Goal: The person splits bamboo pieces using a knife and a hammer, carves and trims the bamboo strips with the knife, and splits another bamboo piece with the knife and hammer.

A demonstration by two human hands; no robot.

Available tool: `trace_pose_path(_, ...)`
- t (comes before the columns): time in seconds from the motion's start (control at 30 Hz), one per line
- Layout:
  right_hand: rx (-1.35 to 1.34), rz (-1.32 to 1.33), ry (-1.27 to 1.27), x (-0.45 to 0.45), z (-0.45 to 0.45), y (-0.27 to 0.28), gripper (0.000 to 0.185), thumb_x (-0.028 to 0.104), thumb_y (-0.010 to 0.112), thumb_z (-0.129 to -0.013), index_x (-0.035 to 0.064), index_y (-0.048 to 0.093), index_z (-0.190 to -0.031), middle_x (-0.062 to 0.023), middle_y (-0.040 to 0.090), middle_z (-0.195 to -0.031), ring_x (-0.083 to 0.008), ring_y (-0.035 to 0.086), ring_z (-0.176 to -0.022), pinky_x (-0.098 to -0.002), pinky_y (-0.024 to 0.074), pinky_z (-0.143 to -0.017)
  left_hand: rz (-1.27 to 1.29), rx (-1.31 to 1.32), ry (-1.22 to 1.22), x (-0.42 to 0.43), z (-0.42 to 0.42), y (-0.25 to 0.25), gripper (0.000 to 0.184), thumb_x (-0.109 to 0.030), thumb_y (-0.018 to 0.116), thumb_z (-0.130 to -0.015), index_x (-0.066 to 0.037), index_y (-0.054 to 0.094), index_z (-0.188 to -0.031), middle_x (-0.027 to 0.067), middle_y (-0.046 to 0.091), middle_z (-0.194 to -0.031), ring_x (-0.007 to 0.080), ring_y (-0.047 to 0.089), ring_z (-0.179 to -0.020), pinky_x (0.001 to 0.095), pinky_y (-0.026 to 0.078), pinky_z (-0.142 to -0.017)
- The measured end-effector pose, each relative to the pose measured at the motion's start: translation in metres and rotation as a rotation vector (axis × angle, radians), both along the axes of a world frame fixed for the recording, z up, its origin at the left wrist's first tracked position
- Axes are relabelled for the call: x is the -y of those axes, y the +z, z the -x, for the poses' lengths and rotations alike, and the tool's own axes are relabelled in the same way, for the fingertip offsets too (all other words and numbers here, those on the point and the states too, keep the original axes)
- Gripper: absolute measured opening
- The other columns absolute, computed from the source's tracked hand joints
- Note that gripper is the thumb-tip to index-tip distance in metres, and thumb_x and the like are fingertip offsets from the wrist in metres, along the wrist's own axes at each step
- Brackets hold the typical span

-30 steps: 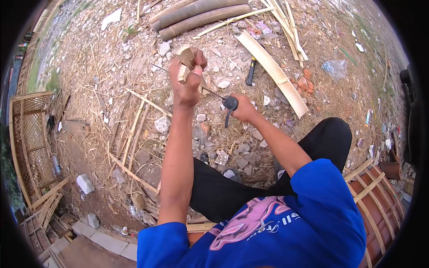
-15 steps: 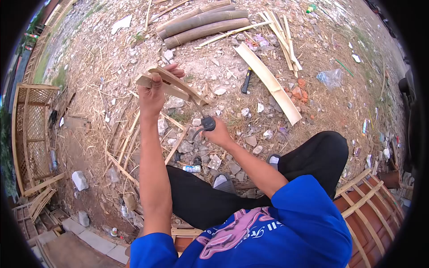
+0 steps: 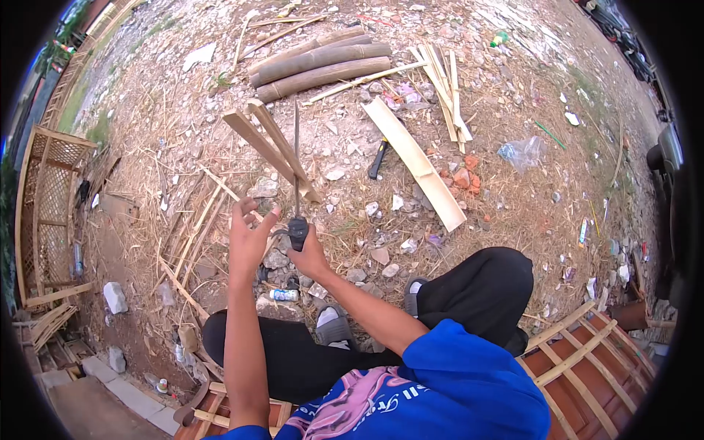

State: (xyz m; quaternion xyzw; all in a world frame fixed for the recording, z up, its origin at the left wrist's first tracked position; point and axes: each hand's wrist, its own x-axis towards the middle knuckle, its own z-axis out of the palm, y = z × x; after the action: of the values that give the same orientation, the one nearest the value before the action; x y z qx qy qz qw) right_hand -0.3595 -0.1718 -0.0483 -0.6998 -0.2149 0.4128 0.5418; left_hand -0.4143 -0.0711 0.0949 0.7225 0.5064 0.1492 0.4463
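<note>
My right hand grips the black handle of a machete, whose long thin blade points away from me. A partly split bamboo piece stands around the blade, its two halves spread apart at the far end and close together at the near end. My left hand is off the bamboo, just left of the handle, with thumb and fingers apart and nothing visible in them. Whether the bamboo's near end touches the ground I cannot tell.
Bamboo poles lie ahead beside pale split strips. A wide halved bamboo length partly covers a black-and-yellow tool. Broken bricks, stones and a can litter the ground. A lattice frame stands left.
My left hand has let go of the bamboo and come back toward me. The machete has turned more upright, pointing straight ahead, with the bamboo still around its blade.
</note>
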Motion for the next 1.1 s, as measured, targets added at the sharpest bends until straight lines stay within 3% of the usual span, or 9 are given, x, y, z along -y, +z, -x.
trace_pose_path(0.13,-0.011,-0.313,0.099,-0.014,-0.008,-0.015,0.052,0.015,0.072,-0.077,-0.0004,0.045,-0.118,-0.0196,0.06,-0.111,-0.0304,0.062,-0.095,-0.0391,0.0493,-0.083,0.019,-0.053,-0.115,0.024,0.013,-0.101,0.071,-0.038,0.074,-0.083,0.006,0.043,-0.13,0.0244,0.061,-0.111,0.031,0.062,-0.1,0.0407,0.05,-0.087)
trace_pose_path(0.33,-0.077,-0.058,0.706,-0.015,-0.107,-0.016,0.06,0.025,0.08,-0.071,-0.001,0.057,-0.12,-0.0091,0.063,-0.099,-0.0195,0.061,-0.092,-0.0338,0.0496,-0.08,0.17,0.045,0.042,0.006,-0.008,-0.084,0.04,-0.011,0.071,-0.082,0.001,0.047,-0.111,0.0094,0.061,-0.081,0.0146,0.062,-0.066,0.031,0.05,-0.057)
trace_pose_path(0.4,-0.033,-0.015,0.481,-0.013,-0.161,-0.022,0.057,0.026,0.08,-0.069,0.0005,0.06,-0.116,-0.0099,0.065,-0.094,-0.0209,0.063,-0.089,-0.0339,0.0498,-0.078,0.137,0.061,0.039,0.008,-0.005,-0.104,0.042,-0.004,0.069,-0.079,0.001,0.044,-0.112,0.0095,0.06,-0.08,0.0143,0.061,-0.061,0.0308,0.05,-0.054)
trace_pose_path(0.47,0.445,0.224,0.003,-0.003,-0.216,-0.036,0.06,0.026,0.08,-0.068,0.0028,0.058,-0.119,-0.015,0.063,-0.107,-0.0275,0.061,-0.101,-0.038,0.0495,-0.081,0.095,0.169,0.095,0.005,0.001,-0.127,0.045,0.004,0.064,-0.075,-0.001,0.041,-0.113,0.0074,0.056,-0.075,0.0149,0.056,-0.052,0.0301,0.047,-0.048)
trace_pose_path(0.53,0.84,0.563,-0.155,0.016,-0.258,-0.04,0.069,0.029,0.08,-0.067,0.0066,0.052,-0.126,-0.0208,0.053,-0.127,-0.0362,0.051,-0.117,-0.0475,0.0451,-0.093,0.171,0.253,0.132,0.005,0.0,-0.126,0.045,0.006,0.062,-0.075,-0.001,0.041,-0.114,0.0061,0.054,-0.074,0.0143,0.055,-0.052,0.0292,0.046,-0.047)
trace_pose_path(0.6,0.983,0.8,0.034,0.046,-0.297,-0.052,0.088,0.035,0.082,-0.065,0.0107,0.04,-0.139,-0.0232,0.038,-0.142,-0.0422,0.035,-0.132,-0.0562,0.0351,-0.105,0.203,0.251,0.14,0.008,-0.001,-0.118,0.045,0.007,0.061,-0.075,-0.001,0.041,-0.115,0.0058,0.053,-0.074,0.0136,0.054,-0.052,0.0285,0.045,-0.047)
trace_pose_path(0.67,0.93,0.954,0.074,0.071,-0.32,-0.047,0.106,0.043,0.084,-0.062,0.0126,0.029,-0.147,-0.0231,0.028,-0.15,-0.0423,0.033,-0.135,-0.0568,0.0316,-0.108,0.176,0.252,0.101,0.007,-0.002,-0.12,0.043,0.007,0.061,-0.076,-0.001,0.041,-0.113,0.0053,0.053,-0.074,0.0126,0.053,-0.052,0.0281,0.044,-0.047)
trace_pose_path(0.8,0.494,0.889,-0.015,0.096,-0.343,-0.064,0.117,0.046,0.083,-0.063,0.0104,0.017,-0.153,-0.0283,0.042,-0.142,-0.0424,0.045,-0.13,-0.0502,0.0383,-0.108,0.123,0.193,0.061,0.006,0.001,-0.127,0.043,0.006,0.062,-0.075,-0.002,0.042,-0.112,0.0056,0.054,-0.076,0.0118,0.053,-0.054,0.0279,0.044,-0.047)
trace_pose_path(1.1,0.624,0.764,-0.312,0.103,-0.329,-0.066,0.096,0.042,0.083,-0.061,0.0029,0.036,-0.135,-0.0239,0.064,-0.11,-0.038,0.062,-0.107,-0.0485,0.0485,-0.09,0.217,0.278,0.216,0.02,-0.023,-0.107,0.042,0.003,0.06,-0.076,-0.003,0.043,-0.114,0.0051,0.054,-0.075,0.0124,0.053,-0.053,0.0271,0.044,-0.047)
